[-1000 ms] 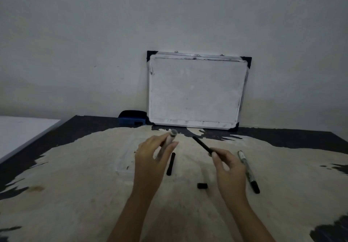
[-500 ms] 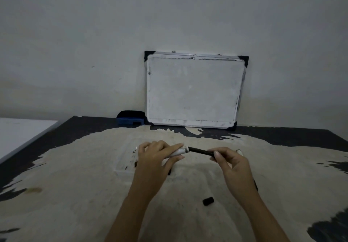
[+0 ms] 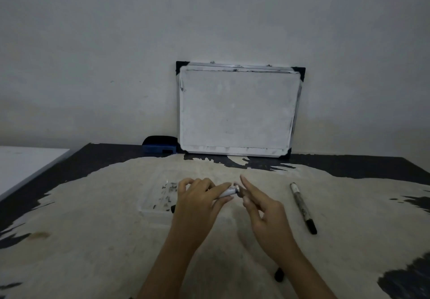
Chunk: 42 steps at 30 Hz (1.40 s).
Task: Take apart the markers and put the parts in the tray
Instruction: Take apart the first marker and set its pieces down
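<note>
- Your left hand (image 3: 197,202) is curled around a white marker barrel (image 3: 229,191), thumb and fingers closed on it, with the barrel's open end poking out toward your right hand.
- Your right hand (image 3: 263,210) sits just beside that open end, index finger stretched out and the thumb tip close to the barrel mouth; the view is too dim to tell whether anything is pinched between those fingers.
- Just left of and partly under your left hand lies the clear tray (image 3: 160,196), flat on the table (image 3: 93,240), with dark ink smudges on its floor.
- A black part (image 3: 173,208) shows at the edge of your left hand, at the tray's near corner; most of it is hidden by the hand.
- To the right of your right hand, well apart from it, a whole marker (image 3: 302,208) lies on the table with its black cap pointing toward you.
- Near your right forearm, on the side toward you, a small black cap (image 3: 278,274) rests on the table.
- Beyond both hands, a whiteboard (image 3: 237,110) leans against the wall, and a blue eraser (image 3: 160,144) sits beside its left bottom corner.
</note>
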Each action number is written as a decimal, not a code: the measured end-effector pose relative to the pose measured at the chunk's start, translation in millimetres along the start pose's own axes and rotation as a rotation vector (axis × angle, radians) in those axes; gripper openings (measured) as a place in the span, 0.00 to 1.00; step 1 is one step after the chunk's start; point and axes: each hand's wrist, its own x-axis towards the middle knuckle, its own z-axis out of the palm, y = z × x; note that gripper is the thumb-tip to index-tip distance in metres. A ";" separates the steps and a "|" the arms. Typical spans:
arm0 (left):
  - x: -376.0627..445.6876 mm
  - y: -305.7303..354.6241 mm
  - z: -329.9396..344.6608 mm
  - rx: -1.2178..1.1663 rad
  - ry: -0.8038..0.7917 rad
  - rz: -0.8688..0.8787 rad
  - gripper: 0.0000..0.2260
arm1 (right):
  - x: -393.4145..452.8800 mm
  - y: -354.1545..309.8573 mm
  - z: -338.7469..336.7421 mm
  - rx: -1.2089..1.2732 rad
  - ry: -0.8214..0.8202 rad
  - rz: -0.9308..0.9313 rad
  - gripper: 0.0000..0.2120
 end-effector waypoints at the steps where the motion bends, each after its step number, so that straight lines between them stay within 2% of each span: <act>1: -0.4 -0.9 0.0 -0.004 0.000 -0.013 0.14 | 1.3 0.5 -3.3 -0.006 -0.016 0.015 0.20; 4: -1.0 0.0 -0.2 -0.019 0.009 -0.028 0.14 | 6.9 2.7 -20.1 -0.061 -0.043 0.061 0.12; 6: -1.1 1.1 1.1 -0.010 0.015 -0.019 0.14 | 8.5 7.2 -28.6 -0.045 0.035 0.083 0.07; 9: -1.8 0.4 2.9 -0.004 0.016 -0.015 0.15 | 5.8 17.6 -27.2 -0.024 0.188 0.131 0.08; 14: -2.0 5.0 2.2 -0.010 -0.009 0.017 0.14 | 2.7 29.7 -17.3 -0.016 0.138 0.177 0.08; 18: -3.4 10.2 3.1 -0.049 0.000 0.043 0.13 | 2.8 30.0 -25.5 0.079 0.171 0.204 0.09; 20: -4.1 12.0 3.8 -0.060 -0.008 0.064 0.13 | 4.8 26.2 -35.6 0.042 0.169 0.223 0.10; 23: -4.9 14.5 6.8 -0.059 -0.027 0.105 0.13 | 8.3 23.1 -60.5 -0.171 -0.015 0.359 0.11; 26: -7.4 20.1 10.9 -0.089 -0.035 0.144 0.13 | 7.0 20.4 -83.8 -0.345 -0.368 0.572 0.12; 29: -10.2 24.8 15.8 -0.079 -0.033 0.198 0.13 | 4.1 7.7 -95.1 -0.388 -0.678 0.772 0.14; 32: -11.0 25.5 19.3 -0.074 -0.044 0.228 0.13 | 2.0 -5.4 -95.7 -0.423 -0.889 0.920 0.18; 35: -11.4 24.5 20.7 -0.077 -0.059 0.234 0.13 | 2.2 -8.7 -89.4 -0.446 -0.989 1.014 0.18; 39: -12.1 22.7 22.2 -0.071 -0.078 0.235 0.13 | 3.5 -6.3 -81.4 -0.478 -1.073 1.023 0.15; 42: -12.2 21.3 23.5 -0.072 -0.076 0.223 0.13 | 4.0 -6.4 -81.0 -0.395 -1.006 0.946 0.12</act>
